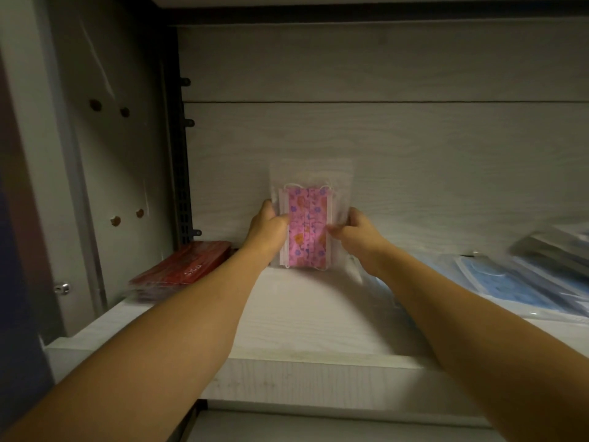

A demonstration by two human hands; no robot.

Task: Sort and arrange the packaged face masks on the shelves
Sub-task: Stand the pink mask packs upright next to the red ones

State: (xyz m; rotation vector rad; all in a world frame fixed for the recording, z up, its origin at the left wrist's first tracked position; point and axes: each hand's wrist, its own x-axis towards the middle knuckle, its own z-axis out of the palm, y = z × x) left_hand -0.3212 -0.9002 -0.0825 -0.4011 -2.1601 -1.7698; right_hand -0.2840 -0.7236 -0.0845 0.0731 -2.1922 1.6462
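Pale wood shelf (306, 317), bare between red packs (183, 269) and blue packs (497, 285); pink mask pack (306, 228) upright against back panel (414, 173), gripped between left hand (269, 228) and right hand (358, 232).

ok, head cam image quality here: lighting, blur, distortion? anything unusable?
Head view: dim, warm light; both arms cast a soft shadow on the shelf. The pink mask pack, gripped between the left hand and right hand, is fairly sharp. The blue packs at right are smeared by blur, the red packs slightly soft. Wide-angle bending shows at the left cabinet wall. No glare.
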